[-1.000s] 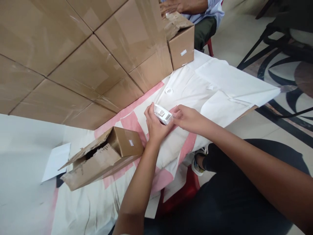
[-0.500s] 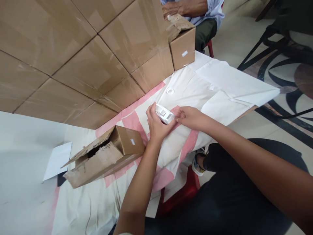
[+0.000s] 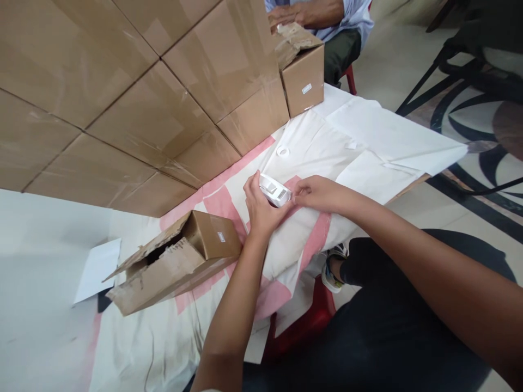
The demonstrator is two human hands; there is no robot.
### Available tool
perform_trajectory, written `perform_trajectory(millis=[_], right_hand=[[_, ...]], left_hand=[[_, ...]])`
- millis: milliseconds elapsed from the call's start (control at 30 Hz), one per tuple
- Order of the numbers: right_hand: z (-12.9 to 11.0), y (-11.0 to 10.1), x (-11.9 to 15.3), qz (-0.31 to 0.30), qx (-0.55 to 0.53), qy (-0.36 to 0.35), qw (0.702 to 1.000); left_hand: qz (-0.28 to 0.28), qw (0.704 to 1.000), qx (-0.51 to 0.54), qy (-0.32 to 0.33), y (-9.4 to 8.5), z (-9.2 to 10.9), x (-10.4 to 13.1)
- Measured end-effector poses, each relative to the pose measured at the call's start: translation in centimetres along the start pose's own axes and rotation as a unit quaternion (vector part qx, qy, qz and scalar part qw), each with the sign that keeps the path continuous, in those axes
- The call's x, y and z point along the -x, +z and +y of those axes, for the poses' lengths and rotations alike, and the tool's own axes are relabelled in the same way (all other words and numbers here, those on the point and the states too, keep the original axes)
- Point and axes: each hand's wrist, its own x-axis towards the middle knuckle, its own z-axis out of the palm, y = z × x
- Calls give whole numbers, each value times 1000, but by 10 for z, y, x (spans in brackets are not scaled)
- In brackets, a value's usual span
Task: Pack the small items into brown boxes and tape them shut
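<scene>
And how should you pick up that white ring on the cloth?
Probably pinch the white ring by its rim, from above, with one finger in the hole and the thumb outside: it lies on the cloth with its hole up.

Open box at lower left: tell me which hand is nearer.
Left: the left hand, holding a white device, is right of the box; the right hand is farther right.

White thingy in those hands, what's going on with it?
A person's left hand holds a small white gadget over a pink-and-white cloth, and the right hand is at one end of it; whether it pinches anything is hard to tell. A torn cardboard box sits to the left, and stacked boxes stand behind.
</scene>
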Motion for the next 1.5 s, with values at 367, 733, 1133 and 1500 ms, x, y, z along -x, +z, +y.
perform_trajectory(millis=[367,733,1133,1500], right_hand=[[0,0,3,23,-12,-15,1000],[-2,6,5,72,-69,-36,994],[-11,8,9,61,-109,-17,992],[1,33,2,72,-271,-43,959]], left_hand=[[-16,1000,0,-3,-1,1,0],[-20,1000,-8,4,-1,2,1],[-12,1000,-13,13,0,3,1],[-7,1000,-8,4,3,2,2]])
